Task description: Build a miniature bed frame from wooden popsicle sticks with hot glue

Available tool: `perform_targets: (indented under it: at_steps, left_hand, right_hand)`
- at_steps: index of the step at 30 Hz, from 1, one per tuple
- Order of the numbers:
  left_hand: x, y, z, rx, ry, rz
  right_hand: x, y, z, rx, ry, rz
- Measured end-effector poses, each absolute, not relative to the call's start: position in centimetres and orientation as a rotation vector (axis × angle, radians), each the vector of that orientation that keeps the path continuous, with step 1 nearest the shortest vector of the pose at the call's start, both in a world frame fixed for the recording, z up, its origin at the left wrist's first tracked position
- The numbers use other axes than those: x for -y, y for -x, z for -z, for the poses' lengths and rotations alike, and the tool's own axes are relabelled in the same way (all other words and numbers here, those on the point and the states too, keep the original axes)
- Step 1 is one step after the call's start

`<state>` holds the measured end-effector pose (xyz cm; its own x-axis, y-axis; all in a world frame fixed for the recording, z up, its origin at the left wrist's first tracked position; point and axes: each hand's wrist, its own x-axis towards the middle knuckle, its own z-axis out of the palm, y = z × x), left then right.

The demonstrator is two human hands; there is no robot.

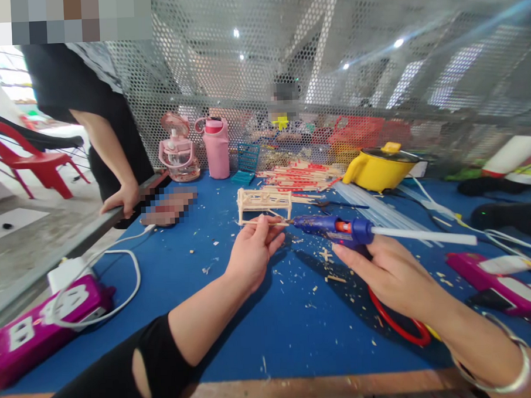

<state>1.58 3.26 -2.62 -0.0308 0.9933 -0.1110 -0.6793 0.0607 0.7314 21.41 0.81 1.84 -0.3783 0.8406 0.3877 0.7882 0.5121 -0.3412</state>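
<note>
My left hand point(255, 249) is closed, thumb and fingers pinching the near lower edge of a small frame built of pale wooden sticks point(264, 200). In my right hand point(394, 269) is a blue hot glue gun point(326, 228), the fingers wrapped round its handle. A long white glue stick point(425, 235) sticks out of the gun's back end. The gun's nozzle points left and meets, or nearly meets, the frame's lower right corner by my left fingertips; I cannot tell whether it touches. Red-handled scissors or pliers point(400, 322) lie partly hidden beneath my right hand.
Behind the frame lies a pile of red-marked sticks point(297, 177), with clear glue sticks point(380, 208) beside it. A yellow pot point(381, 167), a pink bottle point(217, 148) and a clear pink jug point(179, 153) stand at the back. Purple power strip point(46, 326) left; a person's hand point(122, 199) rests on the rail.
</note>
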Motion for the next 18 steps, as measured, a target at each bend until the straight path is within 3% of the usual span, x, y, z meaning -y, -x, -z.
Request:
perform_targets:
  at_steps: [18]
  left_hand:
    - [-3.44,-1.53,2.94,-0.767,-0.600,-1.453]
  right_hand:
    - [-0.65,-21.59,-1.85,2.252,1.339,-0.141]
